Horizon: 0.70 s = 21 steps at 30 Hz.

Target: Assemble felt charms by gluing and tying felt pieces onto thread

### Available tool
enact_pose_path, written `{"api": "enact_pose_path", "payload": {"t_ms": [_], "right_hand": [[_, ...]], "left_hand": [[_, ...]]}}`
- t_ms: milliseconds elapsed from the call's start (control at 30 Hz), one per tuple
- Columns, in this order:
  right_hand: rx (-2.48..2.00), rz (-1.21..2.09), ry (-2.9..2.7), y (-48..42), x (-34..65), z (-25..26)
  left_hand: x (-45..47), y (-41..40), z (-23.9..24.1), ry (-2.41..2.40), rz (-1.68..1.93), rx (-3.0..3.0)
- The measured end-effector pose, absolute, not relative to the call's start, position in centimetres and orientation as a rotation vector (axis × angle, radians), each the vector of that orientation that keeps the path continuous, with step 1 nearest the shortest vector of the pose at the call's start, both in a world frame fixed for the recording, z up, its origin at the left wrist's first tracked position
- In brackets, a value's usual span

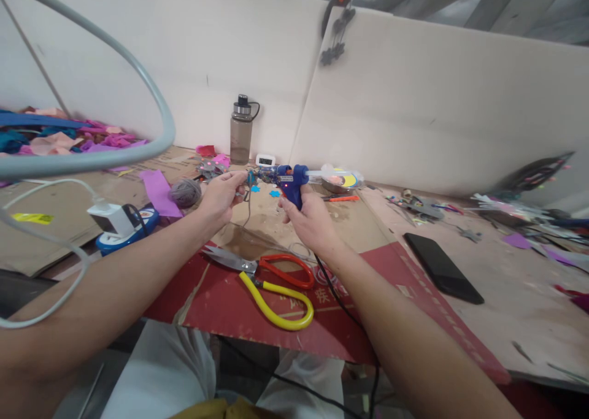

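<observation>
My right hand [307,218] is wrapped round the handle of a blue hot glue gun [291,180], whose nozzle points left. My left hand [221,194] pinches a small grey and teal craft piece [249,178] right at the gun's tip, above the cardboard-covered table [497,296]. The gun's black cord [329,284] trails down past my right wrist. Scissors with one red and one yellow handle [271,281] lie on the red cardboard just below my hands.
A black phone [442,276] lies to the right. A water bottle [241,132] and a small white timer [265,159] stand at the back wall. A power strip with a white charger [118,221] sits left, near grey yarn [184,192] and purple scraps [159,192]. Craft scraps fill the right edge.
</observation>
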State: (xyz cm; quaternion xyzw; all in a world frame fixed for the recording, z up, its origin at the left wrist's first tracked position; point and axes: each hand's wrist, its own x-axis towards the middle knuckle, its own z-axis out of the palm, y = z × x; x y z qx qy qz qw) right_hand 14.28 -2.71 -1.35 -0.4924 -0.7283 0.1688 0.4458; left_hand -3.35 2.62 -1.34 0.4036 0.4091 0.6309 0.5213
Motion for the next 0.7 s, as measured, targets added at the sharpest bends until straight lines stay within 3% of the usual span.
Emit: {"api": "enact_pose_path", "payload": {"t_ms": [700], "right_hand": [[-1.199,0.390,-1.812,-2.74,14.18,-1.33]], "left_hand": [[-3.29,2.42,-1.12,0.980,1.508,0.964]]}}
